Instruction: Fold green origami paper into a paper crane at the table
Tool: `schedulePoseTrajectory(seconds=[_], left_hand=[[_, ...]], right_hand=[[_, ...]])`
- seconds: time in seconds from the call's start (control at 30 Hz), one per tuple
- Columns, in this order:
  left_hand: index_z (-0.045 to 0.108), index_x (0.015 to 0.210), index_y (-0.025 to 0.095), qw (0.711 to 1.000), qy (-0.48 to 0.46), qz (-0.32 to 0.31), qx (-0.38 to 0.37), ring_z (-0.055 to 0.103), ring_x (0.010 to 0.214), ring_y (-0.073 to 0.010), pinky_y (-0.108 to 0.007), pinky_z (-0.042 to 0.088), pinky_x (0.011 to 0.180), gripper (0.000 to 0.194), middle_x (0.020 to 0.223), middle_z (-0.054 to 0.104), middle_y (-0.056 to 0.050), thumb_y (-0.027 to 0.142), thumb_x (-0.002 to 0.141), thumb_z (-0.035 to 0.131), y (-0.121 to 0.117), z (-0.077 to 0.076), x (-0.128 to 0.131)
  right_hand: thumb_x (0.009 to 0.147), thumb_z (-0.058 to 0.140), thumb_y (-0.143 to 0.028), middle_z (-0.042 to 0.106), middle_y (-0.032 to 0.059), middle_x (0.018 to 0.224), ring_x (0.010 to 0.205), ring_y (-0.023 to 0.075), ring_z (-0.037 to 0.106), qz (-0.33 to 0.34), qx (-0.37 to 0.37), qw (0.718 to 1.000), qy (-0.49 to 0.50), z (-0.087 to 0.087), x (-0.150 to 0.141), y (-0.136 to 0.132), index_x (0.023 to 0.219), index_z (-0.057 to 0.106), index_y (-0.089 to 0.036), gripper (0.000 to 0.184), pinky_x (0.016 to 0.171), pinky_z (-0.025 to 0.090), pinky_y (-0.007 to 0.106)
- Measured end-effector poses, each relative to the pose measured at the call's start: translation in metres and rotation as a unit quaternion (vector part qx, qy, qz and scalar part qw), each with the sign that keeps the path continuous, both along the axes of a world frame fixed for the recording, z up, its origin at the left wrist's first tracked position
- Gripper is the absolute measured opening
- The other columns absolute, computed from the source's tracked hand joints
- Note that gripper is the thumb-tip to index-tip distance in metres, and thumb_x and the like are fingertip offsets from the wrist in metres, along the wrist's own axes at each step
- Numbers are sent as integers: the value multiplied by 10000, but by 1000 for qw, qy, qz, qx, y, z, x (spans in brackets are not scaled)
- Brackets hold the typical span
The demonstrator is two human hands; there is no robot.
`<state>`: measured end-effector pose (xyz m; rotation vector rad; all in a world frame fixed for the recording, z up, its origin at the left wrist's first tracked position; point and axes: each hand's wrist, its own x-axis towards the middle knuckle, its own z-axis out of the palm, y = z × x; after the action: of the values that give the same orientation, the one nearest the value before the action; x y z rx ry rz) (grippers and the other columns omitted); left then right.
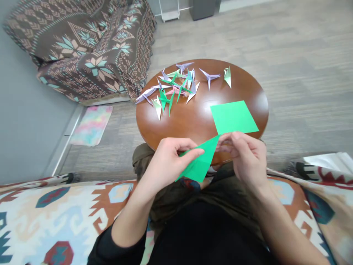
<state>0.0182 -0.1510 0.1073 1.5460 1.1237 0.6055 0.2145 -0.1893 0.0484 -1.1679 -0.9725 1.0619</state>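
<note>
A folded sheet of green paper (202, 163) is held above my lap, in front of the table's near edge. My left hand (176, 158) grips its left side, thumb on top and fingers underneath. At its upper right corner, my right hand (245, 154) pinches the paper between thumb and fingers; some of those fingertips are hidden. Just beyond my right hand, a flat green sheet (234, 117) lies on the round brown table (193, 127). Several folded paper cranes (176, 90) in purple, green, white and pink are clustered at the table's far left.
A purple crane (210, 78) and a pale green crane (227, 76) stand apart at the table's far side. Beyond the table to the left is a sofa with a patterned cover (110, 55). A pastel mat (92, 125) lies on the floor.
</note>
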Motion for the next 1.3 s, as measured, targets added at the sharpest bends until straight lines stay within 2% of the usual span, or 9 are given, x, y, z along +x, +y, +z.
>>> schedulePoseTrajectory(seconds=[0.17,0.23,0.3,0.4,0.6,0.9,1.03,1.17,1.3], left_hand=[[792,751,161,971,-179,160,-4,632,740,-134,-218,513,679,192,810,731,-22,329,812,863,-7,-23,20],[774,762,163,957,-230,156,-83,598,675,-118,-217,501,639,249,761,717,-12,388,817,865,-10,-32,27],[770,797,165,950,-249,149,-116,592,650,-113,-218,499,624,292,747,718,-5,428,785,894,-11,-38,30],[758,780,163,957,-233,149,-84,606,653,-116,-230,520,643,331,740,720,-3,447,746,926,-6,-39,29],[787,744,167,960,-228,156,-46,561,548,-95,-239,498,587,287,637,693,16,405,723,946,6,-32,23],[745,666,157,962,-220,150,-65,609,556,-111,-236,499,563,356,612,705,-8,446,711,951,2,-39,23],[732,669,156,958,-230,146,-95,615,537,-106,-225,508,549,361,599,690,2,440,711,953,1,-40,24],[754,721,155,961,-217,143,-90,633,553,-117,-241,548,577,366,629,703,-3,474,733,934,3,-42,23],[781,760,155,968,-198,83,-126,652,578,-127,-253,569,594,371,693,743,-19,481,702,949,4,-41,20]], right_hand=[[815,893,-490,751,13,810,712,186,677,118,-44,991,-52,8,-10,-3,887,804,-214,299,656,594,283],[809,894,-490,723,-1,744,637,161,625,112,-55,990,-62,10,-10,-4,850,809,-193,312,582,558,262],[824,880,-493,714,-2,708,607,150,599,108,-67,989,-76,11,-7,-4,802,812,-180,321,562,538,255],[810,893,-490,729,5,698,622,165,619,157,-91,978,-102,11,4,-4,727,812,-184,327,579,549,265],[836,867,-510,789,19,745,639,210,683,234,-136,957,-104,12,18,-6,781,854,-214,301,574,588,299],[863,839,-491,785,5,764,691,214,672,269,-138,943,-137,9,20,-4,794,856,-198,301,647,546,303],[855,849,-491,768,3,775,712,200,647,249,-116,952,-135,11,18,-1,838,857,-202,289,656,537,285],[835,855,-489,693,-9,669,625,160,577,233,-114,956,-138,12,17,1,737,822,-191,315,584,484,258],[809,865,-515,695,1,660,615,160,575,228,-132,958,-116,10,19,2,735,817,-185,342,555,480,258]])
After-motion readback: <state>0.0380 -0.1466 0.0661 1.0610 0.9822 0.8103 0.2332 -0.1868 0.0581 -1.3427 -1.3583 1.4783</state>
